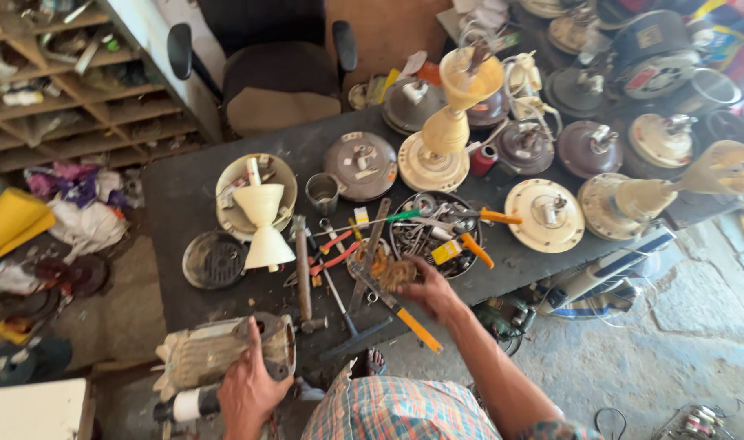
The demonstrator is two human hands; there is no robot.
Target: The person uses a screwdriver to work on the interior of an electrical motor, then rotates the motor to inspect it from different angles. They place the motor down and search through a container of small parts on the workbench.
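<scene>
The left hand [245,389] lies on the motor [225,350] at the near bench [184,195] edge, fingers wrapped over its housing. To keep it steady, the grip should stay firm. The right hand [427,293] reaches among the tools, fingers curled around a brown part [398,273]; I cannot tell how tightly. A hammer [303,277] and screwdrivers [470,244] crowd there. Further away stand a tool tray [404,244] and fan motors [543,213].

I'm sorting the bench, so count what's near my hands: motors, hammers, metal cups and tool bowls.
Motor under the left hand: 1
Hammer: 1
Metal cup: 1
Bowl of hand tools beside the right hand: 1
Total: 4
</scene>
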